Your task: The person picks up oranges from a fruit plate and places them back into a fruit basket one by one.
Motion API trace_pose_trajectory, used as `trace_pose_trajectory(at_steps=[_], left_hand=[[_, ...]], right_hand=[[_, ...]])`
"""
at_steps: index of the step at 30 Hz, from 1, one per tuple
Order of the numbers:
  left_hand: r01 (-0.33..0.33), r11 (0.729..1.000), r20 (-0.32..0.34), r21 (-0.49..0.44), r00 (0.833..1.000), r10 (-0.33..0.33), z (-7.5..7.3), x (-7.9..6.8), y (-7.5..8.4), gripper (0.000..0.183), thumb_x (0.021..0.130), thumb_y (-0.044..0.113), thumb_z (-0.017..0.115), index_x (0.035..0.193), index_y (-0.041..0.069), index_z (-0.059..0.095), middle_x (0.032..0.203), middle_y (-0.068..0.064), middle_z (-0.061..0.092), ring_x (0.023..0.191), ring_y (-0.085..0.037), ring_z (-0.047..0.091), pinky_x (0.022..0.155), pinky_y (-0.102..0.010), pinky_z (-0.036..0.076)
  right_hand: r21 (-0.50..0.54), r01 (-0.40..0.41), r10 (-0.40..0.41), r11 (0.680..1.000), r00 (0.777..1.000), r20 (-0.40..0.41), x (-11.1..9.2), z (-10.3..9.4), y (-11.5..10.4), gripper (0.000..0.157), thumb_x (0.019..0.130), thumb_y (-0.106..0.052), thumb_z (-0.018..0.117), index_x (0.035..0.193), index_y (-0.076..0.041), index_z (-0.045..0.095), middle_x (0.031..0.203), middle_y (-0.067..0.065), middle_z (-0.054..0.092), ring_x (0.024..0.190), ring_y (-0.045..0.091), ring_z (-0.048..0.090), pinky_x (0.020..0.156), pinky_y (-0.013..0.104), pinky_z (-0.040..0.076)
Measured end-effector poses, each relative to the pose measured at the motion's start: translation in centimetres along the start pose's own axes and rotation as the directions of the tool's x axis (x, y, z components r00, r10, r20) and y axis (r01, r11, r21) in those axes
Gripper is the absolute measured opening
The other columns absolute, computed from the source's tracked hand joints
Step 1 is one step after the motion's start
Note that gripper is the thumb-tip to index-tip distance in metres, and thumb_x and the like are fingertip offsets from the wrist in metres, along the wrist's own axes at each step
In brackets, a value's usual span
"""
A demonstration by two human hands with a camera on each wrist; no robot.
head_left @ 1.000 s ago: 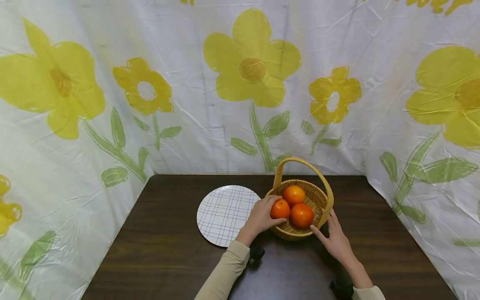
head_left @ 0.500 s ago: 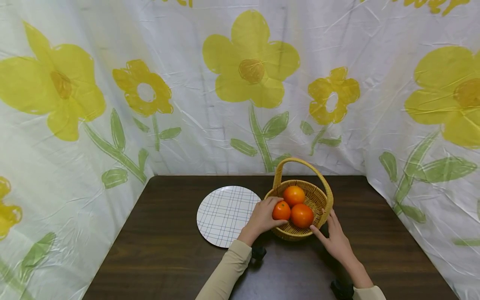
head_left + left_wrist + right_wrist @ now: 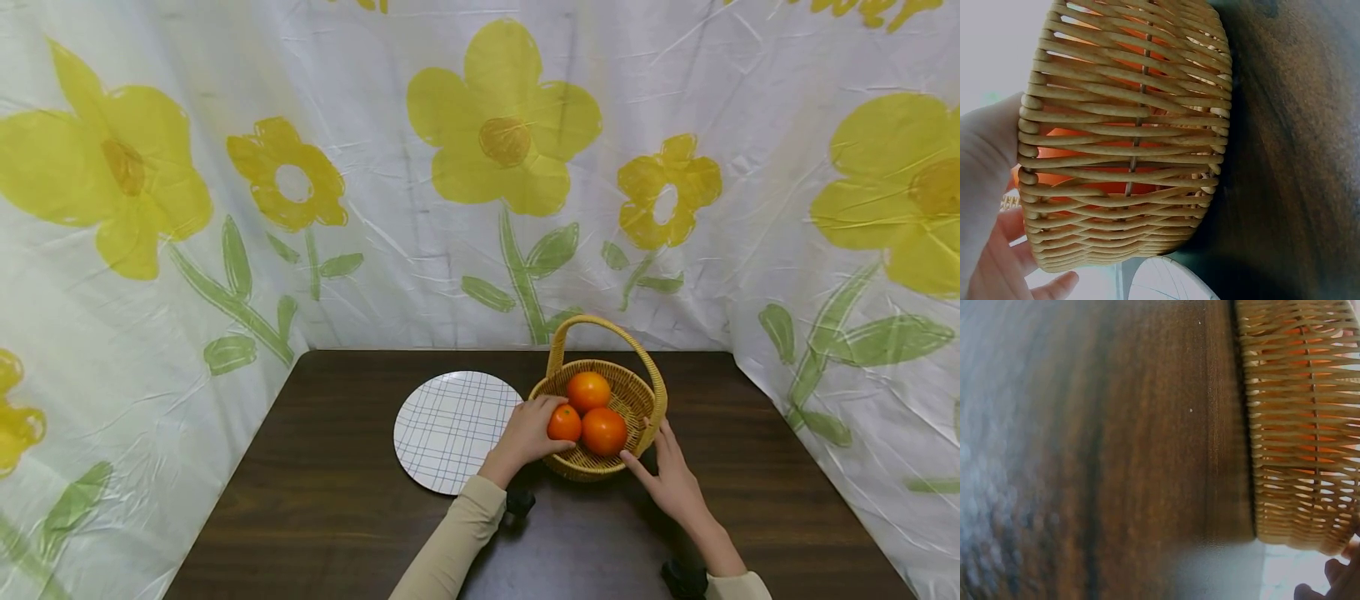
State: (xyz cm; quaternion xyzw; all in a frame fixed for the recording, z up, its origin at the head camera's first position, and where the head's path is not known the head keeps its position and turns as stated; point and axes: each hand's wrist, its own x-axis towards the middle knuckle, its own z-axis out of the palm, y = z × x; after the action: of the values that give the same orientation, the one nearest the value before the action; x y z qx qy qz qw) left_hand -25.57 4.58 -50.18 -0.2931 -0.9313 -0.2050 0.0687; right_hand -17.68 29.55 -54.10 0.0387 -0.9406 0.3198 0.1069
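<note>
A woven wicker basket [image 3: 573, 473] with an arched handle stands at the back right of the table, holding three orange fruits. My left hand [image 3: 522, 432] reaches over its left rim, thumb and fingers round the smallest orange [image 3: 564, 423], which has a small green stem mark. That orange sits beside a larger orange [image 3: 604, 432]; another orange [image 3: 588, 391] lies behind them. In the left wrist view, the hand [image 3: 988, 181] crosses the rim, and oranges show through the weave. With thumb and fingers spread, my right hand [image 3: 672, 477] touches the basket's right side near the handle's foot.
A white round plate [image 3: 450, 429] with a blue grid pattern lies left of the basket. The dark wooden table [image 3: 315, 500] ends at the back and sides against a white curtain [image 3: 390, 275] printed with yellow flowers.
My left hand has shifted slightly to the right with the small orange, closer to the larger one. The right hand and the basket keep about the same position.
</note>
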Motion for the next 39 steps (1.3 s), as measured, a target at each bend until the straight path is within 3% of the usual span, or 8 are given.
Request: trace_pose_trajectory(at_steps=[13,20,31,36,39], left_hand=[[0.015,1.000,0.028,-0.002,1.000,-0.015,0.0,0.0,0.0,0.066,0.074,0.048,0.073,0.129,0.018,0.050,0.123,-0.003,0.056,0.112,-0.020,0.053,0.093,-0.042,0.042],[0.001,1.000,0.019,-0.003,1.000,-0.001,-0.2,-0.2,-0.1,0.067,0.075,0.049,0.072,0.130,0.018,0.049,0.126,-0.003,0.054,0.114,-0.019,0.051,0.094,-0.041,0.041],[-0.096,0.994,-0.073,-0.061,0.993,0.091,-0.9,-1.3,-0.5,0.058,0.079,0.042,0.070,0.126,0.012,0.054,0.126,-0.007,0.055,0.114,-0.023,0.052,0.096,-0.041,0.041],[-0.148,0.987,-0.132,-0.056,0.981,0.140,-1.1,-2.0,-0.9,0.053,0.082,0.039,0.069,0.124,0.011,0.055,0.128,-0.013,0.053,0.112,-0.028,0.053,0.096,-0.045,0.040],[-0.148,0.988,-0.136,-0.034,0.981,0.142,-1.3,-2.4,-1.0,0.053,0.083,0.041,0.067,0.126,0.013,0.054,0.130,-0.012,0.053,0.113,-0.028,0.053,0.097,-0.044,0.040]], right_hand=[[-0.010,-0.005,0.005,1.000,1.000,0.012,0.0,-0.1,-0.1,0.076,0.089,-0.046,0.056,0.147,-0.010,0.021,0.156,0.009,-0.002,0.135,0.044,0.019,0.083,0.072,0.033],[-0.018,-0.007,0.007,1.000,1.000,0.022,0.0,-0.1,0.0,0.077,0.090,-0.046,0.054,0.150,-0.016,0.015,0.156,0.009,-0.003,0.135,0.045,0.018,0.083,0.072,0.034],[-0.047,-0.010,0.011,0.999,1.000,0.020,0.0,-0.3,-0.2,0.078,0.091,-0.048,0.052,0.150,-0.015,0.013,0.156,0.007,-0.005,0.134,0.046,0.020,0.078,0.070,0.037],[-0.037,0.000,0.000,0.999,1.000,0.000,-0.2,-0.3,-0.4,0.076,0.092,-0.046,0.052,0.150,-0.018,0.011,0.155,0.015,0.002,0.133,0.047,0.021,0.080,0.072,0.034],[-0.033,-0.002,0.001,0.999,1.000,-0.014,-0.4,-0.4,-0.6,0.077,0.092,-0.045,0.051,0.150,-0.020,0.006,0.153,0.020,0.007,0.133,0.047,0.021,0.082,0.072,0.032]])
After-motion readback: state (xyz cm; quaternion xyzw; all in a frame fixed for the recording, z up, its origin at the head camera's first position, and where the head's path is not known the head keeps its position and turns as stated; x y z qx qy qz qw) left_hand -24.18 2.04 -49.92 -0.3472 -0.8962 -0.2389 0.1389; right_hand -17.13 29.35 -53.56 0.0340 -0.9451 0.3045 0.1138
